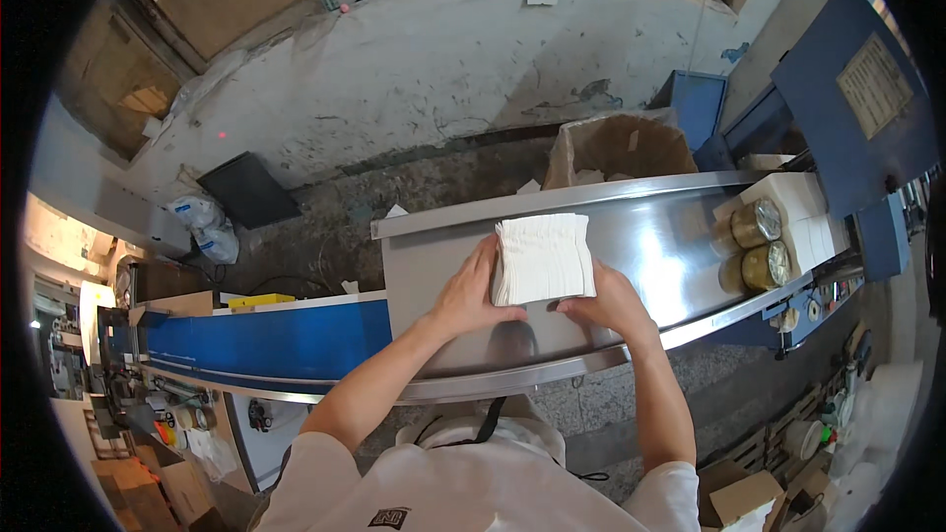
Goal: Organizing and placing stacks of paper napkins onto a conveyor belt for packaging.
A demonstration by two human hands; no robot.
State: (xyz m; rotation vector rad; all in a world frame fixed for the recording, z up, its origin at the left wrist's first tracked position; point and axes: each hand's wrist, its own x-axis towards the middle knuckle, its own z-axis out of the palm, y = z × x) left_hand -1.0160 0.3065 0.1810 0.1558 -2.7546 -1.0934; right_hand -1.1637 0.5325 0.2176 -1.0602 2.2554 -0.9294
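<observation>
The left hand [471,294] lies flat on the steel worktop [650,236], fingers stretched up along the left edge of a stack of white napkins [543,258] and the thumb running under its near edge; the fingers are spread and pressed against the paper, not curled round it. The right hand [609,299] mirrors it at the stack's near right corner, thumb tucked under the bottom edge, fingers open and laid against the side. So the stack sits squeezed between both hands, resting on the worktop near its middle, its top face showing a fine ribbing of folded edges.

Further right along the worktop, two brass-coloured rollers [761,241] stand one behind the other, just beside a block of white paper [798,212] that comes out of a blue machine [847,118]. A yellowish plate is fixed on the machine's slanted panel.

Behind the worktop, an open cardboard box [626,146] stands on the floor with scraps of paper in it, and a blue bin [696,103] sits just past it. To the left, a blue conveyor section [266,340] runs on from the steel. A dark flat panel [248,189] leans by the stained white wall [443,59], near some plastic bags [202,222].
</observation>
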